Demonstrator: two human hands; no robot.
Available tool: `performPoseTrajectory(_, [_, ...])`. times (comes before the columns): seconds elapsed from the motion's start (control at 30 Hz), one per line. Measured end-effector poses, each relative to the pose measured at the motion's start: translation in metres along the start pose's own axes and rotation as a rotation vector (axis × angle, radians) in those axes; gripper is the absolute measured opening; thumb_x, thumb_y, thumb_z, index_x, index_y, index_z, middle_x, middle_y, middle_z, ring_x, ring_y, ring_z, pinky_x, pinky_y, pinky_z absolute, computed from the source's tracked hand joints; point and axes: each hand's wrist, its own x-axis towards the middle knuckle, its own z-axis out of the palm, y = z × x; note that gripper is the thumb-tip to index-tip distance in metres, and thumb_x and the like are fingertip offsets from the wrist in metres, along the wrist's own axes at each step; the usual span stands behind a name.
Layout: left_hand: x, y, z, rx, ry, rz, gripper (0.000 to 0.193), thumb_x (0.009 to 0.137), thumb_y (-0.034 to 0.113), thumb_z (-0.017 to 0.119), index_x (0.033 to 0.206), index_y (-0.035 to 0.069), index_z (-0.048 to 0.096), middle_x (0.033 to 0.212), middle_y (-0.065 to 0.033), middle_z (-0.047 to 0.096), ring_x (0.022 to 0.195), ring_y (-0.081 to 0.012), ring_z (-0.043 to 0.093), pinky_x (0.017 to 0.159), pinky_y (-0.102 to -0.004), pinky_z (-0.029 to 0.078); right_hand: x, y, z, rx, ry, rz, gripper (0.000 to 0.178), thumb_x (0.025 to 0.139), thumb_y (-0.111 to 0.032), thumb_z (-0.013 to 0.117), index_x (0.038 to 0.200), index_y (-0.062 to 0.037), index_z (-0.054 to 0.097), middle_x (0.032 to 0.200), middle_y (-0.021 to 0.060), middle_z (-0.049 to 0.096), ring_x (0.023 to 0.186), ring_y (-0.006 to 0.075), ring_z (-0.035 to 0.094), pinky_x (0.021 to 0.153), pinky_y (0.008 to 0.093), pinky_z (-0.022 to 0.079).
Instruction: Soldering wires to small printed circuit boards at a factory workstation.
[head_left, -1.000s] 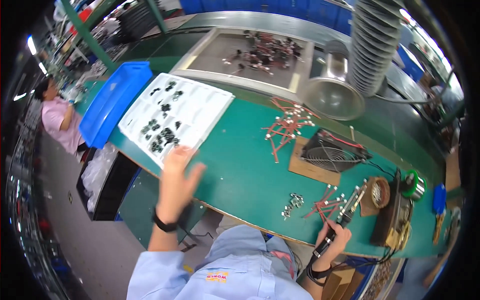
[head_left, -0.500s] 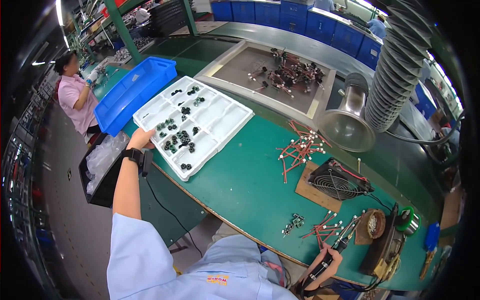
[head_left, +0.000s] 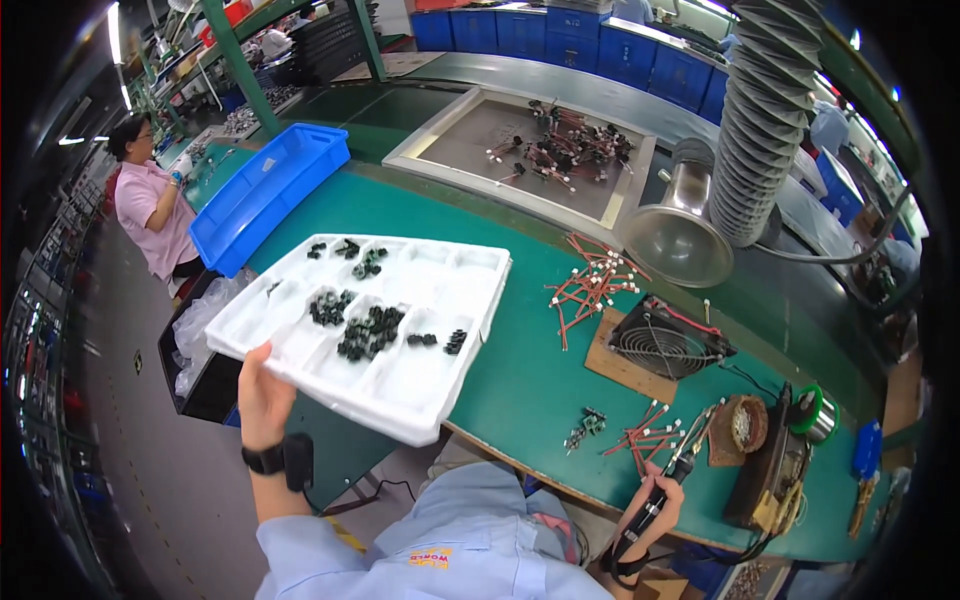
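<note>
My left hand (head_left: 265,395) grips the near left edge of a white compartmented plastic tray (head_left: 410,405). The tray is tilted and raised off the bench at the near side. Small black and dark green components (head_left: 370,335) lie bunched in several of its compartments. In my right hand (head_left: 660,495) is a soldering iron (head_left: 650,520) with a black handle, its metal end towards the far side. Beside that end lie red wires with white connectors (head_left: 645,437). A small cluster of green and black components (head_left: 586,425) sits left of them on the green bench.
A blue bin (head_left: 270,190) stands beyond the tray. Farther back, a framed panel (head_left: 440,140) holds wired black parts. A fume duct (head_left: 680,245), a fan (head_left: 665,345), more red wires (head_left: 590,285) and a solder spool (head_left: 815,415) are to the right. A person in pink (head_left: 150,205) works at left.
The tray has come up and towards me in my left hand, tilting as it moved. Its components have slid into tighter piles. My right hand keeps the soldering iron in nearly the same place.
</note>
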Motion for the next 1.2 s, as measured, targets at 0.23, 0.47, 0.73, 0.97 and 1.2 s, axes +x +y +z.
performPoseTrajectory(0.23, [-0.084, 0.028, 0.007, -0.020, -0.051, -0.082, 0.054, 0.085, 0.014, 0.051, 0.134, -0.001, 0.032, 0.131, -0.0166, 0.045, 0.120, -0.0293, 0.045, 0.103, -0.0417, 0.034, -0.008, -0.055, 0.007, 0.393, -0.233, -0.279, 0.044, 0.073, 0.000, 0.072, 0.104, -0.0064, 0.041, 0.100, 0.0234, 0.061, 0.100, 0.0341, 0.059, 0.078, 0.0379, 0.050])
performPoseTrajectory(0.47, [-0.119, 0.057, 0.025, 0.023, -0.244, -0.215, 0.055, 0.087, 0.015, 0.049, 0.135, -0.003, 0.027, 0.135, -0.0175, 0.040, 0.124, -0.0298, 0.040, 0.103, -0.0424, 0.034, -0.028, -0.088, 0.013, 0.610, -0.499, -0.473, 0.054, 0.070, -0.001, 0.074, 0.105, -0.0127, 0.036, 0.120, 0.0344, 0.048, 0.099, 0.0270, 0.058, 0.076, 0.0299, 0.047])
performPoseTrajectory(0.73, [-0.105, 0.080, 0.034, 0.193, -0.424, -0.263, 0.056, 0.093, 0.030, 0.048, 0.135, -0.001, 0.028, 0.130, -0.0158, 0.045, 0.112, -0.0261, 0.052, 0.096, -0.0383, 0.042, -0.061, -0.087, 0.025, 0.651, -0.175, -0.271, 0.046, 0.068, 0.003, 0.070, 0.101, -0.0082, 0.040, 0.093, 0.0155, 0.064, 0.068, 0.0137, 0.057, 0.065, 0.0268, 0.049])
performPoseTrajectory(0.97, [0.014, 0.014, -0.024, 0.815, -0.317, 0.378, 0.057, 0.091, 0.033, 0.053, 0.132, 0.001, 0.030, 0.130, -0.0136, 0.044, 0.104, -0.0197, 0.053, 0.086, -0.0294, 0.043, -0.046, -0.108, 0.022, 0.622, -0.133, -0.007, 0.042, 0.072, 0.005, 0.064, 0.103, -0.0079, 0.040, 0.079, 0.0075, 0.059, 0.056, 0.0073, 0.048, 0.051, 0.0210, 0.042])
performPoseTrajectory(1.2, [0.102, -0.061, -0.009, 0.662, -0.400, 0.325, 0.055, 0.089, 0.024, 0.058, 0.131, -0.001, 0.032, 0.129, -0.0134, 0.043, 0.114, -0.0198, 0.047, 0.095, -0.0308, 0.037, -0.024, -0.138, 0.021, 0.596, -0.064, 0.194, 0.034, 0.080, 0.001, 0.060, 0.105, -0.0071, 0.040, 0.064, 0.0026, 0.050, 0.049, 0.0082, 0.047, 0.045, 0.0209, 0.037])
